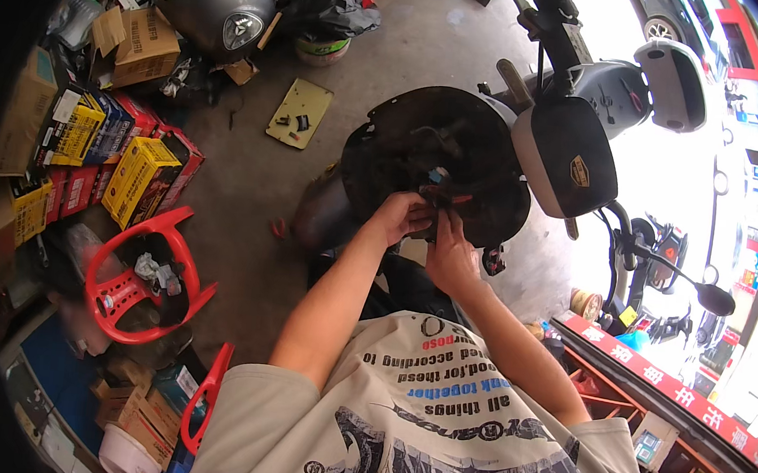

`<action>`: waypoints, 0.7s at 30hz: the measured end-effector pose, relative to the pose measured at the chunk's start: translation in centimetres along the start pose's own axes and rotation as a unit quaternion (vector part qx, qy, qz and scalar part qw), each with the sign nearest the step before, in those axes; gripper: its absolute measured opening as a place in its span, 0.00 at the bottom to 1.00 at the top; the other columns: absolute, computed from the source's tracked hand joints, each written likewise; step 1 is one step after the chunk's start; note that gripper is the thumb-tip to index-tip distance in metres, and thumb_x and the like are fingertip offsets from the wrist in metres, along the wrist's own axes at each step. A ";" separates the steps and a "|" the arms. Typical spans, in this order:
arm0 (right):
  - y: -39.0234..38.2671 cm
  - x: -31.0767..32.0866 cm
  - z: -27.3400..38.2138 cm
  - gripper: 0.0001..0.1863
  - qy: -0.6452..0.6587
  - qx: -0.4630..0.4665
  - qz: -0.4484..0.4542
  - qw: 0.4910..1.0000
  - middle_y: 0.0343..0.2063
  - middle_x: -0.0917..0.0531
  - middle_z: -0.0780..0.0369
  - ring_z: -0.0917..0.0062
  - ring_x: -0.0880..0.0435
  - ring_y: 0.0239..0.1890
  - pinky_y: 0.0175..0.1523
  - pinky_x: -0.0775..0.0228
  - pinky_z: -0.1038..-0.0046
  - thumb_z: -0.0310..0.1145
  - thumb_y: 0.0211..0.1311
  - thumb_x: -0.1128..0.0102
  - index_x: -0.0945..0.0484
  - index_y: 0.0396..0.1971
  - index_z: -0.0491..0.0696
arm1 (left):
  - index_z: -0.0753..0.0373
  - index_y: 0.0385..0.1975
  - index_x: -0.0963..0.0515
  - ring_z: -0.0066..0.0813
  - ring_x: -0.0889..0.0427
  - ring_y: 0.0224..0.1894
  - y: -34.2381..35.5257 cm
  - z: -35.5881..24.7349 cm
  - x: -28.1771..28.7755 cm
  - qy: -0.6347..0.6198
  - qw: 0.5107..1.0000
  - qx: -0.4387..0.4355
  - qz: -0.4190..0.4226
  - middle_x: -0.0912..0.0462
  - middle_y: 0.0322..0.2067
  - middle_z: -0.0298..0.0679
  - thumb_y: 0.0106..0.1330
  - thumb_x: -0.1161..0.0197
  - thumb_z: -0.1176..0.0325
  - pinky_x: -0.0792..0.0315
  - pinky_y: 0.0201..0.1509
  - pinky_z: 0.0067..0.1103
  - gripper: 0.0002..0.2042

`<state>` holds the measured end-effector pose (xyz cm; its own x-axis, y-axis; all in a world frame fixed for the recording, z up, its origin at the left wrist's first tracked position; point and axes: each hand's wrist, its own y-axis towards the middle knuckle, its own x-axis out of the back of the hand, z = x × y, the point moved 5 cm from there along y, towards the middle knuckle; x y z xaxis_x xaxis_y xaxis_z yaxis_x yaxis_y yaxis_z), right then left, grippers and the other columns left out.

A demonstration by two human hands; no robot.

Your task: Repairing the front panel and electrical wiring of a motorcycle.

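Observation:
Before me is an electric scooter, its dark inner front panel (398, 121) broad and rounded, with wires and small parts in its middle. My left hand (399, 217) reaches to the lower part of this panel, fingers curled and pressed together. Close beside it, my right hand (454, 259) points upward with its fingertips pinched at the same spot. Between the fingertips is something small and dark, too shadowed to name. A reddish-orange wire or strip (461, 199) shows just above the right fingertips, and a small light-blue piece (439, 175) lies higher up.
A yellowish tray (303, 96) with small dark parts lies on the floor at left. Beyond it stand stacked boxes (143, 182) and a red plastic chair (121, 300). A scooter mirror (714, 299) juts out at right. An orange shelf rack (625, 411) stands at lower right.

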<state>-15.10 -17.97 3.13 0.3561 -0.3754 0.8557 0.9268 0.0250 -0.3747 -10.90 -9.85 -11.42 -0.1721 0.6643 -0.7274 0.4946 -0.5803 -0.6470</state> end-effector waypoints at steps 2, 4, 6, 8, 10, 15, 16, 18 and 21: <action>-0.1 -0.1 0.2 0.33 -0.005 -0.004 -0.008 1.000 0.56 0.37 0.43 0.46 0.22 0.42 0.46 0.29 0.53 0.25 0.51 0.47 0.45 0.59 0.38 | 0.59 0.44 0.26 0.29 0.21 0.41 -0.6 0.2 -1.8 0.007 0.999 -0.001 0.046 0.21 0.40 0.37 0.65 0.49 0.65 0.26 0.44 0.29 0.11; -0.5 0.2 0.7 0.31 0.009 0.003 -0.007 1.000 0.52 0.34 0.43 0.46 0.23 0.41 0.46 0.29 0.53 0.25 0.50 0.47 0.42 0.57 0.39 | 0.59 0.46 0.26 0.28 0.21 0.41 -1.0 0.0 -2.9 0.003 0.998 -0.048 0.041 0.21 0.40 0.36 0.67 0.50 0.66 0.27 0.43 0.26 0.11; -0.6 0.9 0.7 0.31 0.021 0.000 -0.004 1.000 0.51 0.33 0.44 0.46 0.23 0.43 0.47 0.29 0.54 0.26 0.51 0.46 0.42 0.57 0.39 | 0.59 0.46 0.26 0.27 0.21 0.40 -0.4 0.5 -2.4 0.007 0.998 -0.055 0.009 0.21 0.40 0.36 0.68 0.51 0.66 0.27 0.43 0.25 0.11; -0.5 1.3 0.8 0.31 0.033 0.000 0.000 0.999 0.51 0.32 0.44 0.46 0.24 0.44 0.48 0.29 0.54 0.26 0.51 0.44 0.41 0.57 0.40 | 0.59 0.47 0.26 0.26 0.21 0.39 0.5 1.1 -0.9 0.010 0.998 -0.063 -0.023 0.20 0.40 0.35 0.69 0.52 0.66 0.27 0.42 0.24 0.11; -0.6 1.6 0.5 0.28 0.042 -0.004 -0.014 0.999 0.48 0.31 0.45 0.46 0.24 0.44 0.48 0.29 0.54 0.26 0.52 0.44 0.39 0.55 0.41 | 0.53 0.46 0.24 0.21 0.22 0.37 0.9 1.2 -0.2 0.002 0.998 -0.050 -0.040 0.20 0.38 0.30 0.68 0.49 0.64 0.29 0.39 0.21 0.10; 0.3 0.8 -1.0 0.26 0.032 -0.032 -0.033 0.998 0.47 0.30 0.46 0.47 0.24 0.43 0.47 0.29 0.55 0.26 0.51 0.44 0.36 0.53 0.43 | 0.57 0.45 0.25 0.22 0.22 0.36 1.2 1.2 -1.0 0.015 0.997 -0.052 -0.060 0.20 0.38 0.32 0.68 0.50 0.65 0.27 0.39 0.22 0.11; 0.5 0.7 -0.9 0.25 0.027 -0.030 -0.035 0.999 0.46 0.29 0.46 0.48 0.24 0.43 0.47 0.29 0.55 0.26 0.51 0.44 0.35 0.52 0.44 | 0.58 0.45 0.25 0.22 0.21 0.36 1.5 1.2 -0.9 0.004 0.997 -0.067 -0.043 0.20 0.37 0.32 0.69 0.51 0.65 0.27 0.39 0.22 0.11; 0.9 0.3 -0.6 0.23 0.022 -0.025 -0.033 0.999 0.45 0.29 0.46 0.48 0.24 0.43 0.47 0.29 0.55 0.26 0.51 0.44 0.33 0.51 0.44 | 0.62 0.46 0.27 0.25 0.21 0.40 2.1 1.0 -0.4 -0.001 0.997 -0.079 -0.017 0.20 0.41 0.38 0.70 0.54 0.67 0.27 0.44 0.24 0.12; 1.8 -0.1 -1.0 0.19 0.015 -0.029 -0.046 0.998 0.43 0.26 0.47 0.50 0.23 0.43 0.47 0.29 0.56 0.27 0.52 0.46 0.29 0.47 0.44 | 0.66 0.48 0.29 0.29 0.21 0.45 1.8 0.9 -1.0 -0.014 0.995 -0.094 0.022 0.22 0.46 0.44 0.71 0.59 0.70 0.27 0.50 0.27 0.13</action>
<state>-13.59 -18.86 1.99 0.2655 -0.4005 0.8770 0.9465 -0.0650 -0.3162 -10.60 -12.02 -12.07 -0.1702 0.6253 -0.7616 0.6521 -0.5079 -0.5628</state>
